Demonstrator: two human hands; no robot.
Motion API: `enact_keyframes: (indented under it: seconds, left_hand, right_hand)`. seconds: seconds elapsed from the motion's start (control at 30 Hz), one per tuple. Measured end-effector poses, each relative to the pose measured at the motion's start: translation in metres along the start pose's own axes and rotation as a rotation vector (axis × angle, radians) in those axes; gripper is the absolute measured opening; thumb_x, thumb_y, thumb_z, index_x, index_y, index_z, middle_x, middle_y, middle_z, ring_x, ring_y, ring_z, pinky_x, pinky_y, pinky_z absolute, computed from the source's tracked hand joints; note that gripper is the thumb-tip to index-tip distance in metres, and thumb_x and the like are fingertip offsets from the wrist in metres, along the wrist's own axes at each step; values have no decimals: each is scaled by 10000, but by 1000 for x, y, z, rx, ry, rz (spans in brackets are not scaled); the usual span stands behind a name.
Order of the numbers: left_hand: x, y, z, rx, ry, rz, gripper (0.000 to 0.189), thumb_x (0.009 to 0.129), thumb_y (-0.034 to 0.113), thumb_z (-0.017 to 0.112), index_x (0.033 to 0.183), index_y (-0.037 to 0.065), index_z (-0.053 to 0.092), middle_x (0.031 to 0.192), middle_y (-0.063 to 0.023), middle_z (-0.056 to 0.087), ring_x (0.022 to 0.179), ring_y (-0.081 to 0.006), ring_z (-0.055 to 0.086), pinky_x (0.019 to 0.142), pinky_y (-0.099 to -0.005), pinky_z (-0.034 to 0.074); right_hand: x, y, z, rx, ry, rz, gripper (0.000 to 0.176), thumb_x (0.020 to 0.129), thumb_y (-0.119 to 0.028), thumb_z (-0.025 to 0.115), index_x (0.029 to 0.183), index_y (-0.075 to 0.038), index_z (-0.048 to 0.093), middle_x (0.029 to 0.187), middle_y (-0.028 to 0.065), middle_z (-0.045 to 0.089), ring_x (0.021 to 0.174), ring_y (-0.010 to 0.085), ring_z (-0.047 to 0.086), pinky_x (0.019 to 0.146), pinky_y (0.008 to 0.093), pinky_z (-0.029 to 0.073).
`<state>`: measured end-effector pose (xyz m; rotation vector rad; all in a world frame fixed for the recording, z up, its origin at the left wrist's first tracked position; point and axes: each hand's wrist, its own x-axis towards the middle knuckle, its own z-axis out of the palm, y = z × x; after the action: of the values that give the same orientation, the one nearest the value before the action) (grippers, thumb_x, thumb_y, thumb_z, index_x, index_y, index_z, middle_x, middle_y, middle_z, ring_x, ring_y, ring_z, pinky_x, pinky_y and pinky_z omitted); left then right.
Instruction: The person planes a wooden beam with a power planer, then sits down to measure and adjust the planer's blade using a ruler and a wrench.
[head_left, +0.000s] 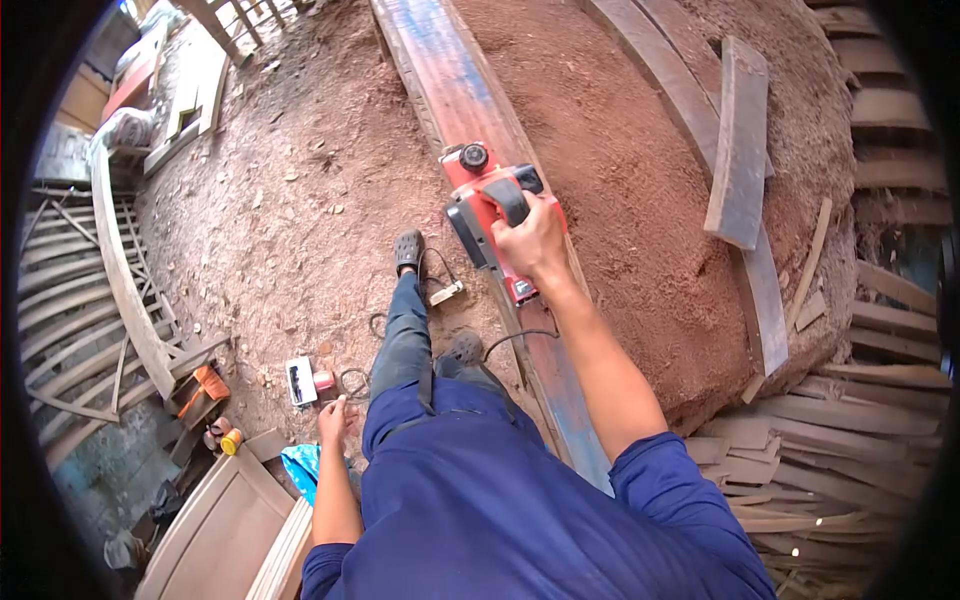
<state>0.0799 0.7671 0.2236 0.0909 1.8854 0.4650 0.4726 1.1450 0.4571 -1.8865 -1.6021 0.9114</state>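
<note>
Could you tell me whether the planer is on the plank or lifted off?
On it: the planer sits flat on the plank, with the right hand gripping its handle.

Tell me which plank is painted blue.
The long plank under the red planer that the right hand grips; the short plank on the sawdust pile is bare grey.

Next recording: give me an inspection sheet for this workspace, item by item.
Surface: long wooden plank with worn blue paint, lying along a reddish sawdust mound.
Job's things: red electric planer sitting on the plank.
Clutter: loose grey board on the mound; small white and red box and orange object on the ground.
Hands: right hand shut on the planer's handle; left hand open, hanging free, holding nothing.
Cables: black cord on the ground by the person's feet, beside the plank.
Surroundings: curved wooden slats stacked left and right; sawdust-strewn ground.
</note>
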Motion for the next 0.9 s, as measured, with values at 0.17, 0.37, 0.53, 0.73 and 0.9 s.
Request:
enact_keyframes:
  seconds: [0.17,0.37,0.53,0.73,0.9]
  left_hand:
    - [-9,-5,2,-47,32,-45,383,976,436,642,1162,101,634,908,-60,749,701,-135,696,562,-263,517]
    - [-18,-17,-1,-141,126,-60,422,954,475,656,1121,88,651,854,-71,743,652,-156,692,497,-285,494]
    - [-24,-28,-11,-144,142,-131,412,959,472,650,1107,87,645,856,-68,741,652,-156,690,490,-288,498]
    - [-27,-33,-22,-152,129,-100,425,957,476,652,1137,91,641,895,-79,747,732,-198,723,528,-333,522]
    - [-17,-40,-22,-136,141,-79,435,960,477,647,1133,78,638,903,-93,749,744,-206,729,518,-334,515]
  right_hand:
    - [42,-13,15,18,14,-61,321,748,-202,699,1027,-47,736,833,234,710,832,359,722,768,429,550]
    - [116,-37,42,29,1,-62,294,762,-231,698,1021,-108,762,920,218,737,902,372,722,813,431,557]
    - [156,-68,52,63,25,-68,234,794,-280,711,952,-117,767,910,228,739,915,373,724,793,426,563]
    - [186,-70,42,44,-45,-28,335,747,-258,709,1015,-62,757,820,132,740,714,229,716,666,365,564]
    - [28,3,-37,-2,24,-271,389,805,-198,736,1164,-52,705,1050,91,730,979,207,687,888,356,528]
